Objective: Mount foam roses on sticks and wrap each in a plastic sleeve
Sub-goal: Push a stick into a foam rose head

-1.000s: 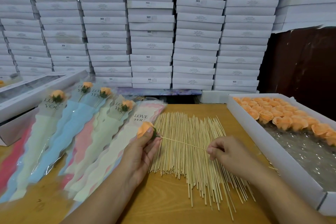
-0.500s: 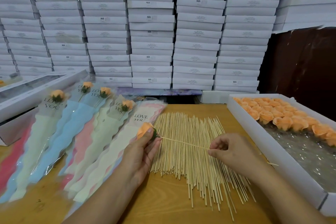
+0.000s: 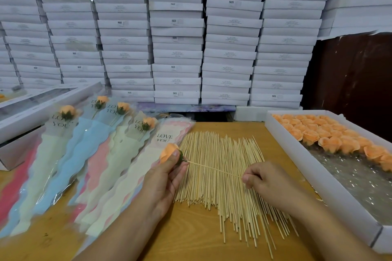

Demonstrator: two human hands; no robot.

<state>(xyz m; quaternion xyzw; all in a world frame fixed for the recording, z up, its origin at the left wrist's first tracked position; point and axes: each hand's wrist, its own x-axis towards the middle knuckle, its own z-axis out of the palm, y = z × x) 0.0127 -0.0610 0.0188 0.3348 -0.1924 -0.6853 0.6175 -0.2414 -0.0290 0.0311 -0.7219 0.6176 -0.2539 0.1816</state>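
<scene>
Pushing on, the stick (image 3: 214, 168) is pinched by the right hand (image 3: 267, 182); the rose (image 3: 169, 152) stays gripped by the left hand (image 3: 163, 180), nearly unmoved. Mounting is almost done.

Place: small packing workshop or stockroom for gift flowers
Far wall: hidden behind stacked flat white cartons (image 3: 176, 34), several printed SGS
Bench: wooden worktable (image 3: 197, 229) used as an assembly station
Stock, right: open white tray (image 3: 318, 178) of loose orange foam roses (image 3: 331, 142)
Stock, middle: bulk heap of bamboo sticks (image 3: 220, 193)
Output, left: sleeved roses (image 3: 63, 144) marked LOVE YOU, fanned in a row beside long window boxes (image 3: 42, 104)
</scene>
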